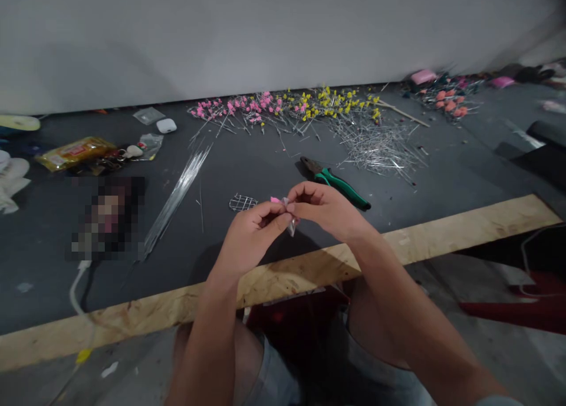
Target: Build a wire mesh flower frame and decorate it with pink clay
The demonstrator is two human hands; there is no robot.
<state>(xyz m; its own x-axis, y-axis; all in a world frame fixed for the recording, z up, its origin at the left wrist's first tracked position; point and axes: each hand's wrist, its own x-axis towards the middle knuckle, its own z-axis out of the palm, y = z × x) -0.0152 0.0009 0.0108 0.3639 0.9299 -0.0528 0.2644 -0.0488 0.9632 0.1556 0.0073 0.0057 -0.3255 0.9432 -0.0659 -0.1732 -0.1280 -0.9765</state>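
Left hand (250, 232) and right hand (327, 208) pinch a tiny pink bud on thin silver wire (285, 204); likely light, bendable, best gripped at the wire.

Tabletop (260, 164) is open at 12 o'clock; pliers (336, 183) crowd the right hand (325, 208) at 2, wire mesh scrap (243, 203) at left hand (252, 235)'s 11.

The film (290, 224) in my left hand (250, 235) and right hand (329, 208) is glossy clear plastic, the tabletop (265, 158) matt, its edge board (442, 232) rough chipboard, the wires (177, 195) bright metal, the pliers (338, 182) plastic-handled.
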